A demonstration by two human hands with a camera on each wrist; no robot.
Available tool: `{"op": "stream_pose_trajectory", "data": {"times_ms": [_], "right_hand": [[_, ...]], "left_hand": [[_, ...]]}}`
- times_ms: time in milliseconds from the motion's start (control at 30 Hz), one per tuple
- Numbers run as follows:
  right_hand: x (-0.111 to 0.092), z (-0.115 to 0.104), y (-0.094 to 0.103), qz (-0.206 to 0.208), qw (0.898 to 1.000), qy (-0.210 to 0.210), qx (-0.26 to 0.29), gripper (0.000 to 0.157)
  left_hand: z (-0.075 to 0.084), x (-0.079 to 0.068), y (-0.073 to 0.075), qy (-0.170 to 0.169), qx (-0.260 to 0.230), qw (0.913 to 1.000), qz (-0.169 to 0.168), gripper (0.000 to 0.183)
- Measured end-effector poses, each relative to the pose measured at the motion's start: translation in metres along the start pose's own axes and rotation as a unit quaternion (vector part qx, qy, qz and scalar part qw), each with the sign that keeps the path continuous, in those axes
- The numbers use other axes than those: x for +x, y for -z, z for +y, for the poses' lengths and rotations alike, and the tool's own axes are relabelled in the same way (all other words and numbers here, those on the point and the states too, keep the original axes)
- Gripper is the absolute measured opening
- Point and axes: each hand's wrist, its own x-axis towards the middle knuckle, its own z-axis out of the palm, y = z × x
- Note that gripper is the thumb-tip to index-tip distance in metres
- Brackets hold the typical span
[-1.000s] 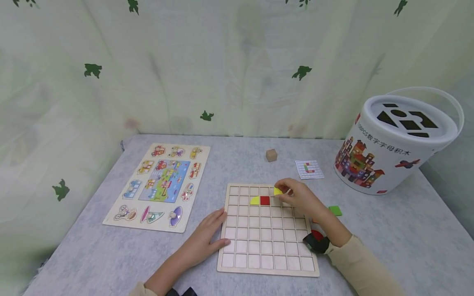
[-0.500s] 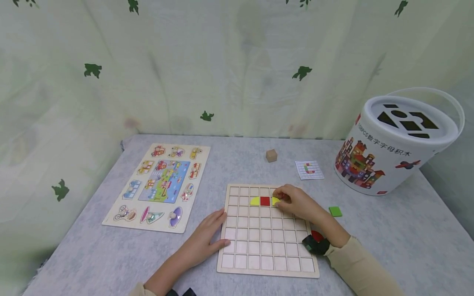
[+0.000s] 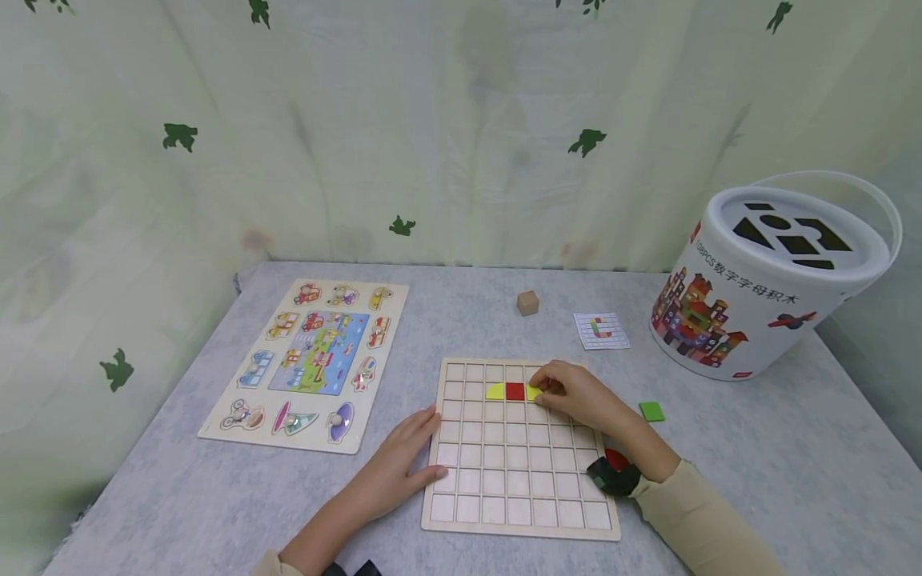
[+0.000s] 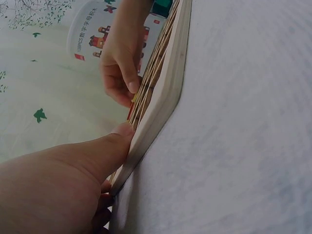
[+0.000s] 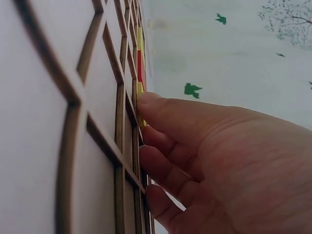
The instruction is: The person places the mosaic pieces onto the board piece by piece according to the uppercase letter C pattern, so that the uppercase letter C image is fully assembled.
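Note:
A wooden grid board [image 3: 504,484] lies flat on the table. My left hand [image 3: 392,460] rests along its left edge, thumb and fingers extended; the left wrist view shows the thumb [image 4: 105,151] against the rim. With thumb and fingertips, my right hand [image 3: 576,394] pinches a yellow tile with a curved side [image 3: 532,393] at a cell in the second row from the back, partly hidden by the fingers. Left of it, a red square tile [image 3: 515,391] and another yellow curved tile [image 3: 495,391] fill neighbouring cells. The right wrist view shows the pinched yellow tile [image 5: 140,117] low against the grid.
Right of the board lie a green square tile [image 3: 651,411] and a red piece [image 3: 616,458] partly behind the right wrist's black strap. Behind stand a small wooden cube [image 3: 528,303], a pattern card [image 3: 602,331] and a white bucket [image 3: 763,280]. A picture puzzle board [image 3: 338,428] lies left.
My right hand has brought the yellow tile from the back row toward me, down to the cell right of the red tile, then shifted slightly left. The left hand has stayed still.

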Motion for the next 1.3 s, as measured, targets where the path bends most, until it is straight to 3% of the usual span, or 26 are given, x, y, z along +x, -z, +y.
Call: {"op": "stream_pose_trajectory", "data": {"times_ms": [200,367,500,667,967,1133,1300], "right_hand": [[-0.001,-0.005,0.005,-0.013,1.0,-0.024,0.012,0.024],[-0.009,-0.012,0.02,-0.005,0.999,-0.025,0.034,0.036],[-0.022,-0.016,0.039,0.009,0.999,-0.019,0.037,0.043],[-0.047,-0.013,0.06,0.039,0.999,-0.025,0.002,0.046],[-0.091,0.018,0.076,0.058,0.994,-0.085,-0.022,0.047],[-0.101,0.043,0.073,0.049,0.989,-0.138,-0.027,0.048],[-0.104,0.064,0.07,0.045,0.988,-0.143,-0.026,0.044]], "left_hand": [[-0.001,0.0,0.0,-0.003,0.001,1.0,0.004,0.074],[-0.002,0.0,-0.001,-0.003,0.002,1.0,0.002,0.074],[-0.001,0.0,-0.001,-0.004,0.002,1.0,0.003,0.074],[0.0,0.0,0.0,-0.005,0.002,1.0,0.005,0.073],[-0.001,-0.001,0.0,-0.009,0.001,0.9999,0.005,0.073],[-0.002,0.0,-0.001,-0.011,-0.002,0.9999,0.005,0.074],[-0.003,-0.001,-0.001,-0.008,-0.002,1.0,0.004,0.074]]}}
